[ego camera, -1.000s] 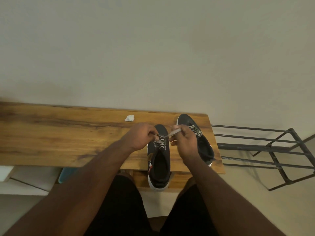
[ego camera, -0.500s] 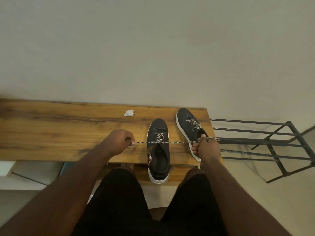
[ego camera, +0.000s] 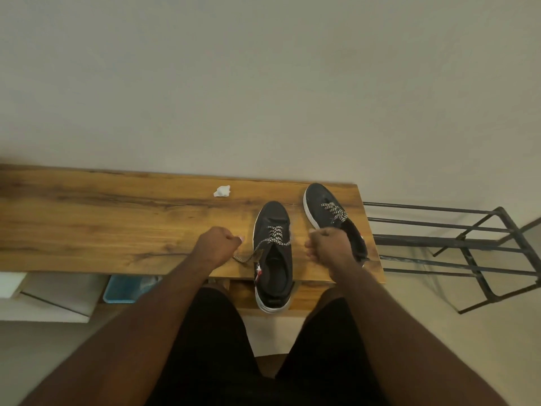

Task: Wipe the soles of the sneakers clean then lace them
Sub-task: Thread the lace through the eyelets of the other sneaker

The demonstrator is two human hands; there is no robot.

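Long wooden worktop with dark grain ran across the middle of the frame against a plain pale wall. Two black low-top sneakers with white soles stood on its right end, toes toward the wall. The nearer black sneaker sat centre frame, heel overhanging the worktop's front edge, black-and-white speckled lace crossed through only its upper eyelets. One loose end of that lace trailed off the shoe's left side down to the worktop, ending just below the left hand. The left hand was curled into a fist just left of the nearer sneaker; whether it pinched the lace end I could not tell, the fingers hid it. The right hand was also fisted, between the two shoes, in front of the opening of the second black sneaker; no lace was visible in it, and I could not tell what, if anything, it held. The second sneaker lay at the worktop's right corner, angled, its own speckled lace partly threaded near the tongue. A small crumpled white tissue wad lay near the back edge, well apart from the shoes, upper centre. Black metal rod rack stood right of the worktop. Blue plastic bin showed under the worktop at lower left. Person's black shorts filled the bottom of the frame.
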